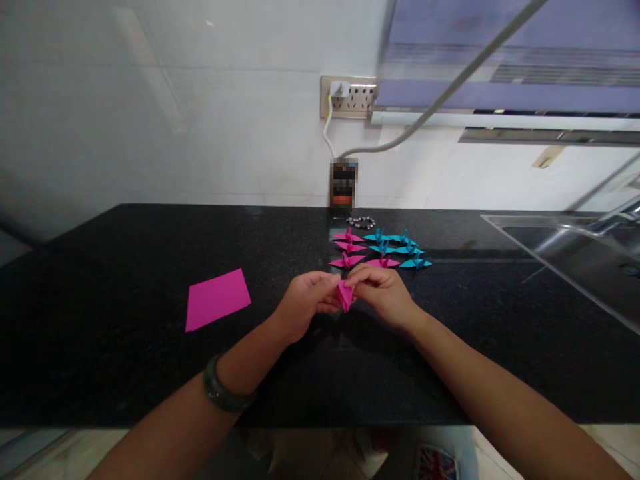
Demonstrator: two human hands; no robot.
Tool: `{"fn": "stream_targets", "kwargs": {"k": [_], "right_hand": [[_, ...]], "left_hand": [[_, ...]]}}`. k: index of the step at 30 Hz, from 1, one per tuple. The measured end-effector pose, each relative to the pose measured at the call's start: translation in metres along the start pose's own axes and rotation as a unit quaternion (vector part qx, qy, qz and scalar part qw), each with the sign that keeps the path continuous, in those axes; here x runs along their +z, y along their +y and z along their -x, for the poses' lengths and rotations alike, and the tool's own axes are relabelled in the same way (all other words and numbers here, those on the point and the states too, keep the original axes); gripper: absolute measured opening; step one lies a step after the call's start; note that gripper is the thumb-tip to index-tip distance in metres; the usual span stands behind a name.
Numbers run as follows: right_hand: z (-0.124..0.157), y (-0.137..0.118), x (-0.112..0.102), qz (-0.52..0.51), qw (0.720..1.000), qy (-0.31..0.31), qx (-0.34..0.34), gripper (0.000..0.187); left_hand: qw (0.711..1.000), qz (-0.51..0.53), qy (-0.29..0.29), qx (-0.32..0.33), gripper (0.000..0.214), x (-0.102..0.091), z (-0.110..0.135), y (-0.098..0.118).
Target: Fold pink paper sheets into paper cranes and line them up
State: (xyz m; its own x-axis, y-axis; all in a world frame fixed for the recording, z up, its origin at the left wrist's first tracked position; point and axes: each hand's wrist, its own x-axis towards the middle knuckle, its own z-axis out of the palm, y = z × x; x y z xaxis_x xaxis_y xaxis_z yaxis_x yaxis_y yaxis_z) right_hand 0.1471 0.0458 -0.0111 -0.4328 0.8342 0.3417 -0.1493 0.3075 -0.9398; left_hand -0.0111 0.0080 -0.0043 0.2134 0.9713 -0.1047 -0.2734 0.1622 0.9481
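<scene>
Both of my hands pinch one small piece of folded pink paper [345,297] above the dark counter. Its pointed end hangs downward between them. My left hand [309,298] grips its left edge, and a green bangle [226,390] circles that wrist. On the upper right side of the paper, my right hand [383,292] has its thumb and fingers closed. Just behind the hands stand several folded paper cranes, pink ones [349,247] on the left and blue ones [410,249] on the right. A stack of flat pink paper [219,299] lies to the left, apart from my hands.
A beaded bracelet [362,222] lies behind the cranes. Against the wall leans a blurred-out device [343,183], below a socket strip [349,97] with a plug and cable. A metal sink [595,250] is set into the counter [125,360] at right.
</scene>
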Motion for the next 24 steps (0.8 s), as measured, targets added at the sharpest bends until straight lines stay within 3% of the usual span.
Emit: {"fn": "stream_targets", "kwargs": {"k": [3, 8, 13, 24], "right_hand": [[0.000, -0.001, 0.001, 0.017, 1.000, 0.010, 0.009, 0.008], [0.000, -0.001, 0.007, -0.071, 0.992, 0.030, 0.097, 0.019], [-0.001, -0.002, 0.011, -0.017, 0.993, 0.025, 0.110, 0.019], [0.004, -0.009, 0.009, 0.079, 0.995, 0.049, 0.042, 0.017]], "left_hand": [[0.999, -0.039, 0.019, 0.010, 0.023, -0.001, -0.001, -0.002], [0.991, -0.091, 0.070, 0.071, 0.022, -0.003, -0.004, -0.004], [0.962, -0.200, 0.112, 0.149, 0.022, -0.002, -0.002, -0.006], [0.975, -0.185, 0.082, 0.096, 0.019, 0.006, 0.002, -0.005]]}}
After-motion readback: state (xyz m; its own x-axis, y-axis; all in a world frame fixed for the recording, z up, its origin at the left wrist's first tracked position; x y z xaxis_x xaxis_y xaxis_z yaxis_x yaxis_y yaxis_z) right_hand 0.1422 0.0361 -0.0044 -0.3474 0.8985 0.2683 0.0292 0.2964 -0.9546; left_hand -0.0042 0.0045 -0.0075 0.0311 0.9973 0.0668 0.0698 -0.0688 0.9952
